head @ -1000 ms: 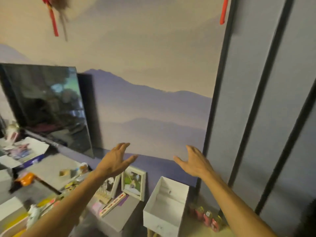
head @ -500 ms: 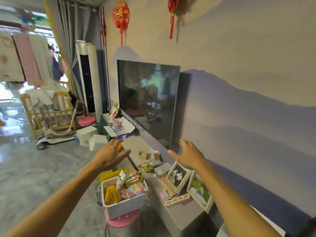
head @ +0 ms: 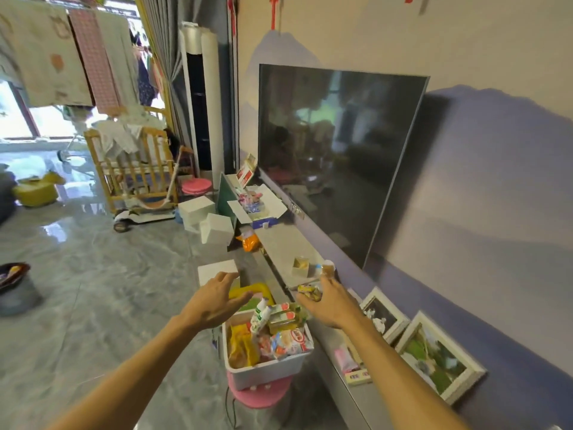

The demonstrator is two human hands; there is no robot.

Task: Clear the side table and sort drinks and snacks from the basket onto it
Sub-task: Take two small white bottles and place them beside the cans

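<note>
A: What changed?

B: You turned. Your left hand (head: 214,301) and right hand (head: 328,301) were spread, holding nothing, over the basket (head: 266,369) of snacks, beside the tabletop's (head: 286,246) edge.

White basket (head: 266,372), pink stool (head: 260,395)

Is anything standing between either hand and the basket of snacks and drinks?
Nothing visible does. The left hand and right hand, both open and empty, are over the far side of the white basket, which sits uncovered on a pink stool, its packets and bottles exposed on top.
</note>
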